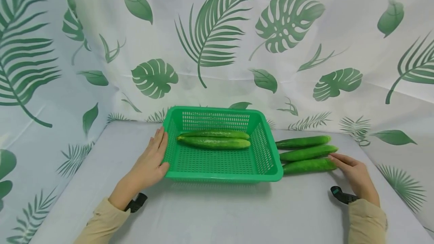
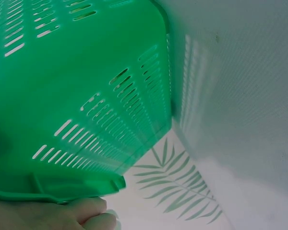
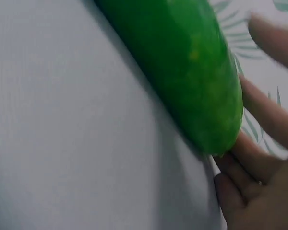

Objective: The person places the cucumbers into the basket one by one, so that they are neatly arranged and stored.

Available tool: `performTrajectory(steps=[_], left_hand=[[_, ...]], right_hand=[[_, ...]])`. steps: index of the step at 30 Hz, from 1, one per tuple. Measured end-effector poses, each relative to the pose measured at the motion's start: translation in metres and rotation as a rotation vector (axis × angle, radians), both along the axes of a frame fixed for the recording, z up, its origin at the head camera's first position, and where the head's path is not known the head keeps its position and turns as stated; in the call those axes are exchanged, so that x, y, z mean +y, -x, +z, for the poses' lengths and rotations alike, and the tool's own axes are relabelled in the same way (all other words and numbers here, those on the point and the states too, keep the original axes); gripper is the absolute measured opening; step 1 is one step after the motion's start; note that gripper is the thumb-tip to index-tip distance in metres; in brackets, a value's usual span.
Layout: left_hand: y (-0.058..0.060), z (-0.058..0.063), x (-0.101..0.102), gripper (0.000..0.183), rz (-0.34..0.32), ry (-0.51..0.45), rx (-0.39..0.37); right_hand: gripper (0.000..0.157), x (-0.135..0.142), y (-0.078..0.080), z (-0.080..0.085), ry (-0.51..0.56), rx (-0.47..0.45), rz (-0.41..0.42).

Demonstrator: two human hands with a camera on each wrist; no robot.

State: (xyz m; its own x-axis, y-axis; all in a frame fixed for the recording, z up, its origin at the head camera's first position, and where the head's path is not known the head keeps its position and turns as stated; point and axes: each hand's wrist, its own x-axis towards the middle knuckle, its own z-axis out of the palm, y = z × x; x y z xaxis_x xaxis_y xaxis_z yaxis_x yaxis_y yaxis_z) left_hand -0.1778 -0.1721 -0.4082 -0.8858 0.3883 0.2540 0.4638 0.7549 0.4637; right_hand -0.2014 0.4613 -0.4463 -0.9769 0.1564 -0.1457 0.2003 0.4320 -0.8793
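Note:
A green plastic basket (image 1: 223,177) with slotted walls stands on the table, two cucumbers (image 1: 217,143) lying side by side inside it. My left hand (image 1: 151,161) lies along the basket's left side with its fingers extended, and the left wrist view has the fingers (image 2: 89,211) right at the rim. To the right of the basket are three more cucumbers, roughly parallel, their left ends hidden by it. My right hand (image 1: 354,172) is at the right end of the nearest cucumber (image 1: 310,165). In the right wrist view the fingers reach behind that cucumber's tip (image 3: 201,115), the thumb apart from it.
The middle cucumber (image 1: 308,153) and the farthest one (image 1: 303,142) lie just beyond the nearest. A white cloth (image 1: 223,214) covers the table. Leaf-printed curtains (image 1: 217,48) hang behind and at both sides. Black wrist devices (image 1: 342,195) sit below both hands.

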Motion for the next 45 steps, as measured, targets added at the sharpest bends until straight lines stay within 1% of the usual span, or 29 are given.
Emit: performTrajectory(steps=[1,2,3,6,8,11,14,18,23,26,28,31,33,35,38,41,44,45], left_hand=[[0.000,0.000,0.000,0.078,0.000,-0.001,-0.001],[0.000,0.000,-0.001,0.078,0.001,0.000,-0.002],[0.001,-0.001,-0.001,0.078,0.002,0.002,0.000],[0.001,-0.001,-0.001,0.078,0.003,0.006,0.000],[0.001,-0.002,-0.001,0.078,0.002,0.007,-0.002],[0.001,-0.002,-0.001,0.078,0.000,0.001,-0.003],[0.001,-0.002,-0.001,0.078,-0.003,0.000,0.003],[0.002,-0.002,-0.001,0.078,-0.004,-0.002,0.009],[0.001,-0.001,0.000,0.078,-0.008,-0.010,0.006],[0.002,0.000,0.001,0.079,-0.006,-0.004,0.002],[0.002,0.000,0.001,0.079,-0.006,-0.003,-0.001],[0.002,-0.001,0.001,0.078,-0.006,0.001,0.001],[0.002,-0.001,0.001,0.078,-0.006,0.001,0.005],[0.002,-0.001,0.001,0.078,-0.005,0.002,0.008],[0.003,-0.001,0.000,0.079,-0.005,0.004,0.007],[0.002,-0.001,0.000,0.078,-0.004,0.001,0.001],[0.002,-0.001,-0.001,0.078,-0.004,0.004,0.003],[0.002,-0.001,-0.001,0.078,-0.004,0.004,0.004]], right_hand=[[0.064,0.000,0.000,-0.001,-0.054,-0.026,0.036],[0.070,0.001,0.001,-0.002,-0.078,-0.044,0.071],[0.074,0.001,0.000,-0.003,-0.079,-0.053,0.104],[0.076,0.004,-0.001,-0.006,-0.081,-0.058,0.167],[0.077,0.005,-0.001,-0.008,-0.109,-0.045,0.185],[0.079,0.006,-0.001,-0.010,-0.150,-0.030,0.186],[0.079,0.007,-0.002,-0.010,-0.183,-0.026,0.151],[0.073,0.009,-0.003,-0.011,-0.190,0.002,0.124],[0.067,0.014,-0.007,-0.007,-0.162,0.026,0.144],[0.063,0.020,-0.013,-0.004,-0.126,0.030,0.180],[0.057,0.024,-0.017,-0.001,-0.054,0.045,0.197],[0.050,0.028,-0.019,0.002,0.134,0.082,0.222],[0.049,0.030,-0.019,0.005,0.268,0.109,0.237],[0.050,0.031,-0.020,0.008,0.351,0.126,0.265],[0.051,0.031,-0.021,0.014,0.378,0.147,0.275],[0.050,0.030,-0.024,0.022,0.385,0.154,0.253],[0.050,0.027,-0.027,0.032,0.359,0.160,0.223],[0.049,0.026,-0.028,0.035,0.326,0.162,0.203]])
